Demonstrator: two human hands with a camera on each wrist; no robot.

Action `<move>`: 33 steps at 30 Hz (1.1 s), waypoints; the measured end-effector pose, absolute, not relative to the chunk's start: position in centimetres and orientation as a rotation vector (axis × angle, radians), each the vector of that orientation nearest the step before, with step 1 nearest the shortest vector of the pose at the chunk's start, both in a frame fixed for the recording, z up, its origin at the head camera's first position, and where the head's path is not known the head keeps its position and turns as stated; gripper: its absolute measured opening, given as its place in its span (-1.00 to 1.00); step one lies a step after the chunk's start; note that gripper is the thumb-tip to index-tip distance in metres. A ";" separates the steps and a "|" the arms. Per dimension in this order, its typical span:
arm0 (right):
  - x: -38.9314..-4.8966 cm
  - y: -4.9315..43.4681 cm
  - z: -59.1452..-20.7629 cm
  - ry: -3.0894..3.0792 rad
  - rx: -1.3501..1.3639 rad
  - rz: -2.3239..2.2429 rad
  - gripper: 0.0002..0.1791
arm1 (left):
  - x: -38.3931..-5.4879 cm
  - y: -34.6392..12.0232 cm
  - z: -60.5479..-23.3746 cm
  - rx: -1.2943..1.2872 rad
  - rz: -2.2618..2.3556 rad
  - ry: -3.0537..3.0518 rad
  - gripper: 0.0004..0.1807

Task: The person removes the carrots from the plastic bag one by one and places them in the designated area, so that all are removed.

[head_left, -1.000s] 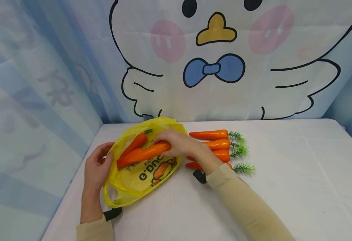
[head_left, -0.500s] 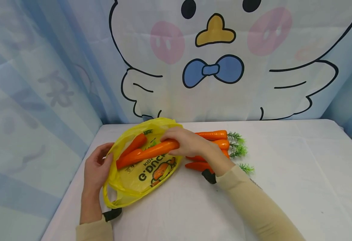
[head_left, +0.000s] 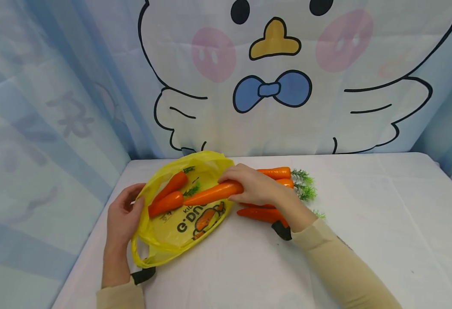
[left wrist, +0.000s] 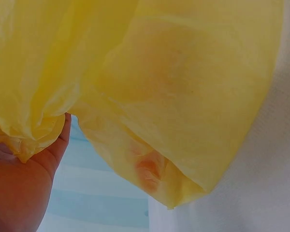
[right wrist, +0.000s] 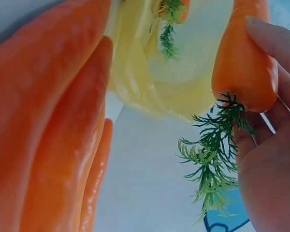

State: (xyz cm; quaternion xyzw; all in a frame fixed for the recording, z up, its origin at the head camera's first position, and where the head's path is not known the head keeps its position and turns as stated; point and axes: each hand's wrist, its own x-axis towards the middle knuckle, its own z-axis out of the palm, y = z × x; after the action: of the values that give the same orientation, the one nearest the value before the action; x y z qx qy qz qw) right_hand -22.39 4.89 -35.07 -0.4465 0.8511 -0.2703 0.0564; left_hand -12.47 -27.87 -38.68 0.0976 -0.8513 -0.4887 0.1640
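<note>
A yellow plastic bag [head_left: 210, 160] lies with its mouth spread wide, printed dark letters showing inside. My left hand [head_left: 123, 214] grips the bag's left edge; in the left wrist view the fingers are partly hidden behind yellow plastic [left wrist: 198, 96]. My right hand [head_left: 258, 186] holds an orange carrot [head_left: 214, 193] by its thick end, with its thin tip over the bag's mouth. Its feathery green top [right wrist: 208, 150] hangs free in the right wrist view. Inside the bag's left part lie two more carrots, an upper one [head_left: 173, 183] and a lower one [head_left: 166, 204].
To the right of the bag, several carrots [head_left: 276, 173] lie in a row on the white tablecloth [head_left: 372, 214], green tops pointing right. My right forearm covers part of them. A cartoon-printed curtain [head_left: 272, 128] stands behind the table, and a blue-striped one [head_left: 56, 180] at left.
My right hand has moved right, drawing the held carrot with it. The lower carrot in the bag shows more of itself, including its green top. The left hand has stayed in place.
</note>
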 end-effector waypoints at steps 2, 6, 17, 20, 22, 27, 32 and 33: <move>-22.2 5.3 -35.2 2.581 -1.346 -0.832 -0.59 | -12.5 -27.8 -38.6 0.287 -1.396 -2.430 -0.62; -21.9 6.2 -35.3 2.579 -1.308 -0.868 -0.57 | -12.5 -27.8 -38.6 0.318 -1.400 -2.439 -0.61; -21.1 8.8 -35.8 2.637 -1.205 -0.890 -0.56 | -12.5 -27.7 -38.6 0.336 -1.406 -2.438 -0.61; -20.9 9.4 -35.8 2.651 -1.172 -0.886 -0.56 | -12.5 -27.7 -38.5 0.348 -1.404 -2.438 -0.61; -20.7 9.7 -35.8 2.659 -1.156 -0.885 -0.56 | -12.5 -27.7 -38.5 0.354 -1.406 -2.438 -0.60; -20.4 10.8 -36.1 2.683 -1.128 -0.894 -0.55 | -12.4 -27.7 -38.5 0.351 -1.402 -2.439 -0.61; -20.2 11.9 -36.2 2.714 -1.081 -0.923 -0.54 | -12.4 -27.7 -38.5 0.335 -1.394 -2.434 -0.61; -20.1 12.1 -36.2 2.719 -1.079 -0.924 -0.54 | -12.4 -27.8 -38.5 0.332 -1.392 -2.433 -0.61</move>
State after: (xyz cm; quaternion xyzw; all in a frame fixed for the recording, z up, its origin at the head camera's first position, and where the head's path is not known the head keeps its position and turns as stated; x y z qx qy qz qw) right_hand -20.14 12.12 -36.24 -0.3516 0.8856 -0.3011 0.0370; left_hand -12.41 -27.76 -38.51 0.1162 -0.8510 -0.4869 0.1587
